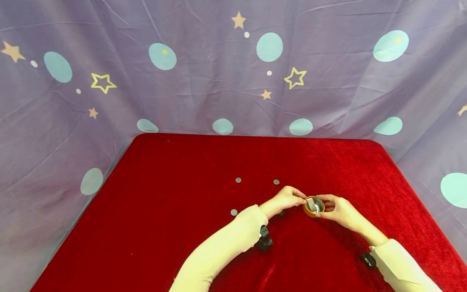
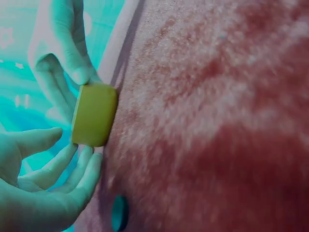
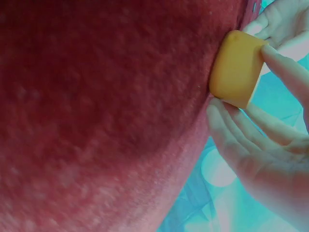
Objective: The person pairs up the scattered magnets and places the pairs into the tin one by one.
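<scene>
A small round orange bowl (image 1: 310, 214) stands on the red cloth, with a pale rectangular piece (image 1: 311, 204) and something whitish inside it. On its right side my right hand (image 1: 343, 211) grips the wall between thumb and fingers, which the right wrist view shows at opposite sides of the orange wall (image 3: 236, 70). From the left, my left hand (image 1: 286, 198) reaches to the bowl. Its fingertips touch the wall in the left wrist view, while the thumb (image 2: 46, 140) stands apart from the fingers. No held thing shows in the left hand.
Flat grey discs lie on the cloth left of the bowl: one at the back (image 1: 238, 180), another behind the left hand (image 1: 276, 182), one beside the left sleeve (image 1: 234, 212), and one partly hidden under the left hand (image 1: 281, 213). A patterned curtain (image 1: 204, 93) surrounds the red table (image 1: 175, 174).
</scene>
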A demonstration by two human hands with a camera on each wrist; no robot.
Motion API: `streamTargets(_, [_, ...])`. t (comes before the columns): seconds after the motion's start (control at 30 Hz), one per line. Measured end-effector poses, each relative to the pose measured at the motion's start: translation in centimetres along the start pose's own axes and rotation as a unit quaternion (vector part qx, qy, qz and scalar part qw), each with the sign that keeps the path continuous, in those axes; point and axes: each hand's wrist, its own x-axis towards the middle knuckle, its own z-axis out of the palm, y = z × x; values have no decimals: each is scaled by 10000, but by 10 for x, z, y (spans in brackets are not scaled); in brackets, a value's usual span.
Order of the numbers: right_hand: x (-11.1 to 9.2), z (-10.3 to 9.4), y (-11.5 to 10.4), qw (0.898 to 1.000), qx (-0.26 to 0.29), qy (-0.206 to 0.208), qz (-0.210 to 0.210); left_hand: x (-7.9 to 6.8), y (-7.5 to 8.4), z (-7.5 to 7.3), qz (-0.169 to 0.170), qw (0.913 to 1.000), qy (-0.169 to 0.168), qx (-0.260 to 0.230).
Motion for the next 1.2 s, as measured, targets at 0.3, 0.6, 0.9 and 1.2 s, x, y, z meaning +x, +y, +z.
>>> streamTargets(0.3, [1, 1, -10, 9949, -919, 269, -326, -51, 35, -38, 514, 9942, -215, 925])
streamTargets(0.6, [5, 6, -30, 9830, -1543, 647, -761, -74, 33, -75, 1028, 9759, -322, 1900])
streamTargets(0.9, [7, 15, -43, 9805, -1447, 674, -1149, -100, 27, -102, 1480, 9587, -184, 2421])
streamTargets(1.2, [10, 26, -56, 9836, -1297, 426, -1176, -122, 18, -124, 1525, 9537, 33, 2592])
